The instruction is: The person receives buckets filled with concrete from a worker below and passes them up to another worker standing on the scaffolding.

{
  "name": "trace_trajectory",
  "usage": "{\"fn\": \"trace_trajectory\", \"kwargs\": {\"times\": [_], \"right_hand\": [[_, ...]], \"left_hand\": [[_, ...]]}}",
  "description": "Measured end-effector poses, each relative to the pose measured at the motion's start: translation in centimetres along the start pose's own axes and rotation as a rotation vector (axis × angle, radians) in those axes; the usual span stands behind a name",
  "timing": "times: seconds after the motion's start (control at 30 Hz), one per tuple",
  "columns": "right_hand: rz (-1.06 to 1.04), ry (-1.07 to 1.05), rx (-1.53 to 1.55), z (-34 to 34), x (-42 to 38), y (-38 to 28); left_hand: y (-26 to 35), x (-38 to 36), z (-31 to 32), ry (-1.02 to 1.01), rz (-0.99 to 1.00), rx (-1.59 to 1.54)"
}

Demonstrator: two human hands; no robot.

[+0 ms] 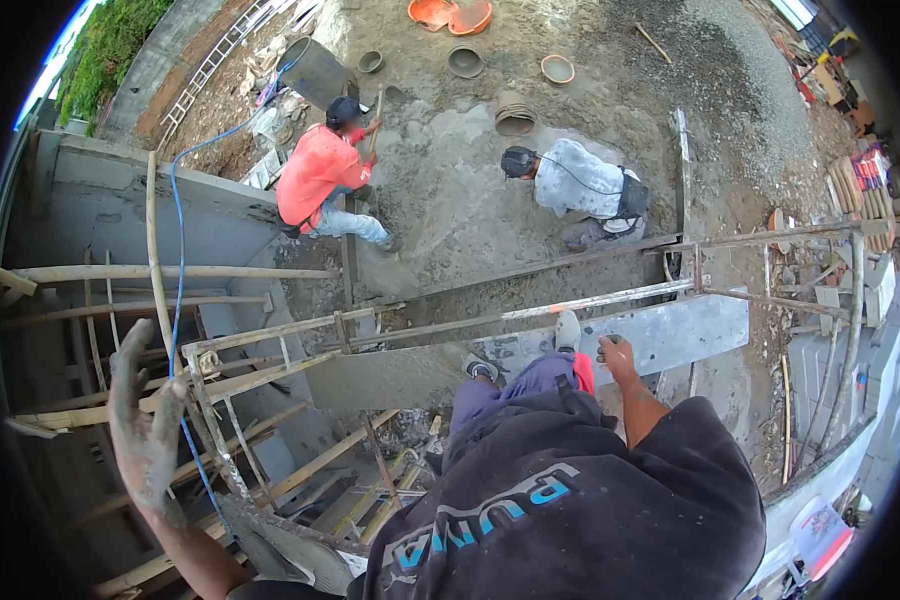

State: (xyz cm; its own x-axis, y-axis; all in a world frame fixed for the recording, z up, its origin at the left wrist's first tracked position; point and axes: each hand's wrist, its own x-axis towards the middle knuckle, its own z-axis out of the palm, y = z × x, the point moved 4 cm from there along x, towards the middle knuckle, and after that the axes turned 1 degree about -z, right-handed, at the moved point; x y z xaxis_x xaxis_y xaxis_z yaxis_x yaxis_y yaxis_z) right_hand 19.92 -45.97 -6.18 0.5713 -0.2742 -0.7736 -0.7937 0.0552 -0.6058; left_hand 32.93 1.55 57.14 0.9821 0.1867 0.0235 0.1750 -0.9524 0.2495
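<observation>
My left hand, coated in grey cement, is raised at the left with its fingers spread and nothing in it. A blue hose runs behind and beside it. My right hand hangs near my right thigh with its fingers curled; the inside of the hand is hidden. Below that hand lies a grey metal plank, where my feet stand. Ahead of my legs runs a thin rail of the scaffold.
Below, a person in a red shirt holds a shovel on wet concrete. Another person in a pale shirt bends nearby. Stacked buckets stand behind them. Wooden poles cross at left; scaffold posts rise at right.
</observation>
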Motion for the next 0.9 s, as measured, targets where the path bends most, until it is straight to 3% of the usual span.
{"fn": "trace_trajectory", "kwargs": {"times": [0.07,0.13,0.17,0.2,0.33,0.4,0.47,0.57,0.67,0.7,0.9], "right_hand": [[0.021,0.039,0.034,-0.7,-0.5,-2.2],[0.040,0.084,0.056,-1.0,-0.7,-3.6],[0.055,0.095,0.048,-1.1,-0.7,-3.9],[0.049,0.104,0.057,-1.1,-1.1,-4.1],[0.046,0.114,0.004,-0.2,-2.4,-5.2],[0.081,0.097,-0.061,0.9,-2.8,-4.5],[0.134,0.078,-0.133,1.9,-3.2,-3.2],[0.127,0.047,-0.256,4.6,-4.6,-2.8],[0.135,-0.028,-0.342,7.7,-4.2,-1.1],[0.061,-0.094,-0.448,9.0,-4.3,-1.9],[0.171,-0.230,-0.371,16.7,-4.4,-3.8]], "left_hand": [[-4.0,0.7,8.7,-0.218,-0.255,-0.304],[-10.6,0.8,18.8,-0.276,-0.279,-0.365],[-14.9,-0.2,24.1,-0.173,-0.102,-0.196],[-16.4,-1.3,28.2,-0.214,-0.150,-0.116],[-28.7,-12.6,50.5,-0.490,-0.439,-0.287],[-25.8,-17.3,51.8,-0.837,-1.000,-0.429],[-26.0,-23.0,54.6,-0.857,-1.321,-0.780],[-26.6,-28.8,57.2,-0.887,-1.438,-0.713],[-27.6,-30.8,58.4,-0.773,-1.498,-0.836],[-28.0,-30.7,58.7,-0.778,-1.542,-0.830],[-31.2,-24.7,61.1,-0.579,-1.394,-1.081]]}}
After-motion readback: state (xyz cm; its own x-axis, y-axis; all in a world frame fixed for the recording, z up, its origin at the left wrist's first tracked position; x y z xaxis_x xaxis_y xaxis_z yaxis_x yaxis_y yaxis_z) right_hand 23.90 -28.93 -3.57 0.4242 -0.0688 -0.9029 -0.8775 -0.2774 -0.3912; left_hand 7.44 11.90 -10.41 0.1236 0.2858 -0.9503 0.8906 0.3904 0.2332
